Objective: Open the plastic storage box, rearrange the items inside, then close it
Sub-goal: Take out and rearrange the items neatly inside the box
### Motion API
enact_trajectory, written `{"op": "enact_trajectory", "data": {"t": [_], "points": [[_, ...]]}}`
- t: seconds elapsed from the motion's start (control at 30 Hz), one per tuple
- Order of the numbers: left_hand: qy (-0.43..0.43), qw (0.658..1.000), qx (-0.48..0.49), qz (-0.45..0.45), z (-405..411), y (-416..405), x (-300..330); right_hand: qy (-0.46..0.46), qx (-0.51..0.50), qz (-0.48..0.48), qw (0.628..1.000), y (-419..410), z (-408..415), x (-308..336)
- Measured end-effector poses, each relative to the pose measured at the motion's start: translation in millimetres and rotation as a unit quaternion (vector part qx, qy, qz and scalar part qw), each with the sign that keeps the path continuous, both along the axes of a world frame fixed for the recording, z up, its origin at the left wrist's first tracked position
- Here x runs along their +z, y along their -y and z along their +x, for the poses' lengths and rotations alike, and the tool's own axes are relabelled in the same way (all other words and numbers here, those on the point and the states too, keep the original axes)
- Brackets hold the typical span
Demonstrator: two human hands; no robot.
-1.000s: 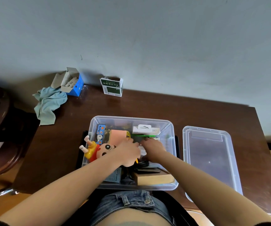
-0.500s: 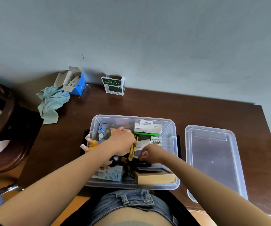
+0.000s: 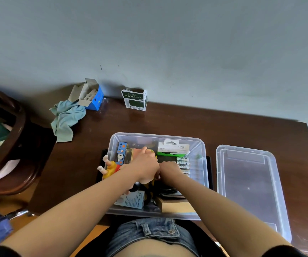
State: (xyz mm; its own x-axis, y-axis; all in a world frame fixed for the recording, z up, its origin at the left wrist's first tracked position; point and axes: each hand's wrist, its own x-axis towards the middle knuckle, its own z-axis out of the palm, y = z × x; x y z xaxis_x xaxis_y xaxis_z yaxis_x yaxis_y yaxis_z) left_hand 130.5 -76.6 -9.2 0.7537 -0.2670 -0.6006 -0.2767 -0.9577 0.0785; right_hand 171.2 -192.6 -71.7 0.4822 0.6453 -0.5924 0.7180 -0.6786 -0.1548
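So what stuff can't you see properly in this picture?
All in the head view:
- What the left hand and right hand hold: their fingers curl down out of sight in the storage box.
- The box's middle items: both hands and forearms cover them.
- The cartoon toy: mostly behind the left arm.
- The lid: its near end is hidden by the right arm.
- Print on the green carton: too small.
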Motion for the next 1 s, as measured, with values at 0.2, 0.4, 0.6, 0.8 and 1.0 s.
{"op": "enact_trajectory", "data": {"t": [0.2, 0.4, 0.6, 0.8, 1.0], "points": [[0.004, 0.998, -0.029, 0.048, 1, 2, 0, 0.007, 0.023, -0.011, 1.000, 5, 6, 2], [0.008, 0.999, -0.020, 0.036, 0, 2, 1, 0.045, 0.035, 0.001, 0.998, -1, 2, 3], [0.019, 1.000, -0.005, 0.019, -1, 1, 2, 0.047, 0.046, 0.013, 0.998, 3, -2, 1], [0.002, 1.000, -0.005, 0.017, -1, 0, 3, 0.002, 0.023, 0.005, 1.000, 0, 1, 4], [0.028, 0.999, -0.019, 0.040, -1, 0, -1, -0.004, 0.042, -0.053, 0.998, 12, 31, 33]]}}
